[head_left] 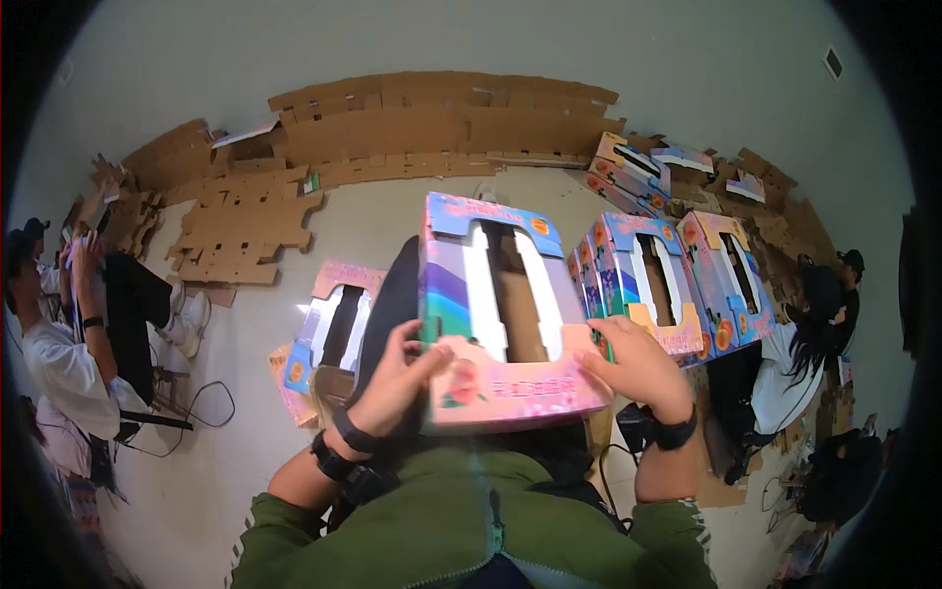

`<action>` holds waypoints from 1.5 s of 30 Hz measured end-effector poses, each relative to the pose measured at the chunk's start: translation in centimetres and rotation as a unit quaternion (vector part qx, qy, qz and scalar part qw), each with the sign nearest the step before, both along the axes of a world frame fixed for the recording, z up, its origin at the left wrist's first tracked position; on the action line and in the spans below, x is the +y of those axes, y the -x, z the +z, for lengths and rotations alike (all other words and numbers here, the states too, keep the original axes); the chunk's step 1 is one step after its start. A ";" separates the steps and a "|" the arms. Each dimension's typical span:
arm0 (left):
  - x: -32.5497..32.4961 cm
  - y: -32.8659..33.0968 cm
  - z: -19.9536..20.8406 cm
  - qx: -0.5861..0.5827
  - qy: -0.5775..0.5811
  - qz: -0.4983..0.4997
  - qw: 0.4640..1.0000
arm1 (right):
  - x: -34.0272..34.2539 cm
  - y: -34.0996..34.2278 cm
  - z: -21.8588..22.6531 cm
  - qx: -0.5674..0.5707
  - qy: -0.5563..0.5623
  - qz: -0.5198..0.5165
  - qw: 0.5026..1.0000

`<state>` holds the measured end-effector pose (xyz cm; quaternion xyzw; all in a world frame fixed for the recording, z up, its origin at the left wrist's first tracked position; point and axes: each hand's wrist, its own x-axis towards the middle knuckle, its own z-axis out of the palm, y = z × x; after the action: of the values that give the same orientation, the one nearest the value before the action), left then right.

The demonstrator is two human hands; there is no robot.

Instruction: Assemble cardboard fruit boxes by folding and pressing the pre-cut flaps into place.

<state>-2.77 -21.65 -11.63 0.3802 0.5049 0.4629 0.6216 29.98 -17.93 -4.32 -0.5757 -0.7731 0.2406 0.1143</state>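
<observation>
A colourful printed cardboard box point(520, 394) with a long cut-out opening in its top rests over my lap, tilted toward me. Through the opening its brown inside shows. My left hand point(397, 378) grips the near left corner, thumb on the pink end panel and fingers against the side. At the near right corner my right hand point(638, 361) holds the same box, its thumb on the top and fingers along the side. Both forearms come up from below in green sleeves, with dark bands at the wrists.
Similar boxes stand to the right point(687, 339), behind them point(628, 177), and by my left knee point(312, 324). Flattened brown cardboard point(235, 226) lies on the floor and leans along the wall point(442, 128). A seated person point(74, 363) is at left, others at right point(790, 363). Cables lie on the floor.
</observation>
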 end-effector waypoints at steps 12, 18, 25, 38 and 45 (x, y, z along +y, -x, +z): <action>0.0 -3.0 -2.0 0.001 -0.043 -0.244 0.969 | 2.3 8.9 -2.6 0.072 0.258 -0.076 0.961; 2.9 6.0 0.7 0.351 -0.293 -0.287 0.842 | 3.2 6.7 -0.4 0.148 0.137 -0.073 0.977; 11.6 20.8 -7.7 0.393 -0.068 -0.050 0.916 | 5.1 -0.9 1.7 0.236 0.064 -0.143 0.959; 14.4 24.3 -31.8 0.539 0.214 -0.240 0.778 | 12.3 -16.2 -9.3 0.145 -0.018 -0.236 0.961; 12.5 23.1 -32.3 0.470 0.241 -0.180 0.830 | 14.3 -17.2 -11.9 0.129 -0.006 -0.221 0.967</action>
<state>-25.87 -9.17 -43.93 0.4739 0.7544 -0.0282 0.4533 47.16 -3.62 -16.24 -0.6953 -0.6069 0.2772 0.2670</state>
